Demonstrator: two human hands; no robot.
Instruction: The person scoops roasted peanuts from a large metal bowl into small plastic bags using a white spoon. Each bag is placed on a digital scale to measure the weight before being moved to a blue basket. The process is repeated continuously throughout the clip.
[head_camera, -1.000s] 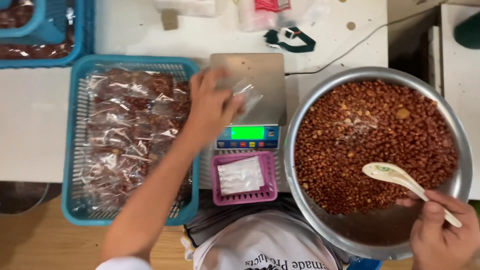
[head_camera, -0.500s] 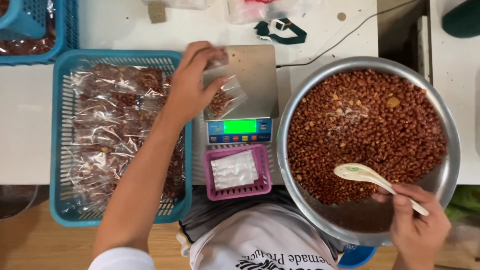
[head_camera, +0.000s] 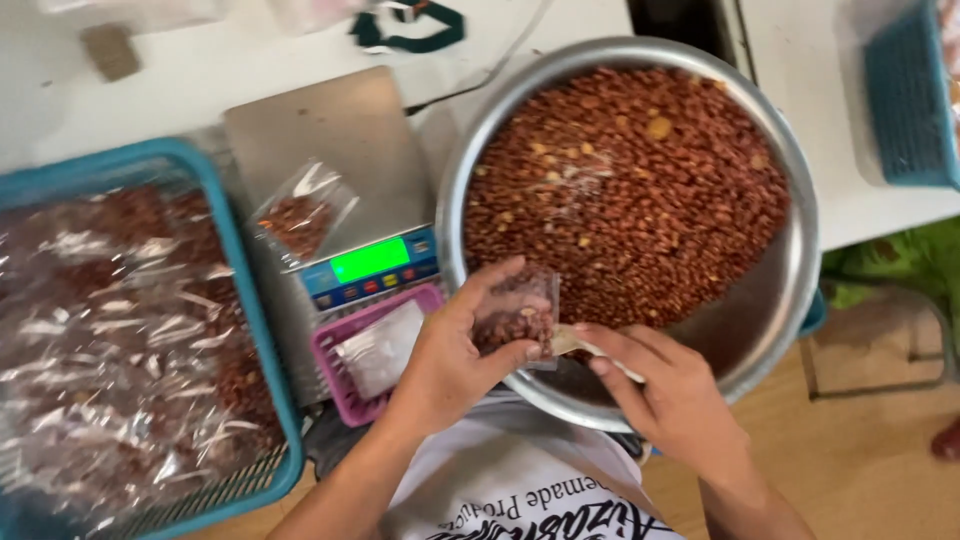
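- My left hand (head_camera: 450, 360) is holding a small clear bag (head_camera: 518, 318) partly filled with reddish-brown nuts; my fingers are closing around it, thumb on the near side, the rest wrapping the far side.
- The bag is standing roughly upright, long axis running from my palm toward the bowl, its upper end tilting over the near rim.
- My right hand (head_camera: 670, 395) is lying just right of the bag, fingers curling around a pale spoon (head_camera: 572, 342). Only a short stretch of the spoon is showing; its bowl end is pointing left, meeting the bag's lower right side.
- The left hand is the nearer one to the bag; the spoon is approaching it from the right.
- Directly beyond both hands, the large steel bowl (head_camera: 790, 300) is holding a heap of the same nuts.
- Left of the bowl, a small pink basket (head_camera: 335, 375) is holding flat empty bags.
- Behind it, a scale (head_camera: 340, 130) with a lit green display is carrying another small filled bag (head_camera: 298, 215).
- Far left on the counter (head_camera: 200, 70), a blue basket (head_camera: 245, 290) is holding many filled bags.
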